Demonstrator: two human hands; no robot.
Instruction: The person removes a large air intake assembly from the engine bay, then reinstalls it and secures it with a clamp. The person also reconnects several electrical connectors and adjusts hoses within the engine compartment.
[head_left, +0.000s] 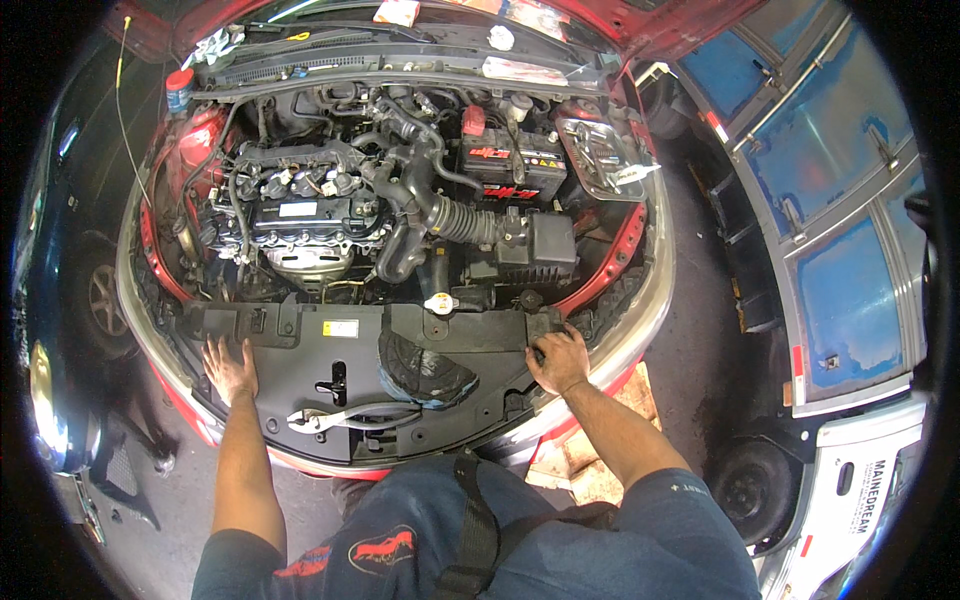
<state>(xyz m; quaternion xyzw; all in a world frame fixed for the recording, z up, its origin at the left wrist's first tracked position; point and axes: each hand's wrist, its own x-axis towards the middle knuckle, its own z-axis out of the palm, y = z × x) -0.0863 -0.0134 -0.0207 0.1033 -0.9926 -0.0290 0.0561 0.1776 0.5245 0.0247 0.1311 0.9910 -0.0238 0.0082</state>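
Observation:
My left hand (231, 370) lies flat, fingers spread, on the left part of the black plastic radiator cover (300, 385) at the front of the engine bay. Over at the cover's right end, my right hand (560, 358) rests with its fingers curled around a small dark piece that I cannot make out. Between the hands lies a pair of slip-joint pliers (350, 416), jaws toward the left. Just beyond them sits a rounded black pad-like thing with a bluish edge (428, 372). A white-topped cap (440, 303) stands behind the cover.
The engine (300, 215) fills the bay's left side; the battery (510, 165) and air filter box (540, 245) stand right. A metal tray (600, 160) with small parts rests behind right. A blue-panelled truck body (840, 290) is at the right, a dark car (60, 380) left.

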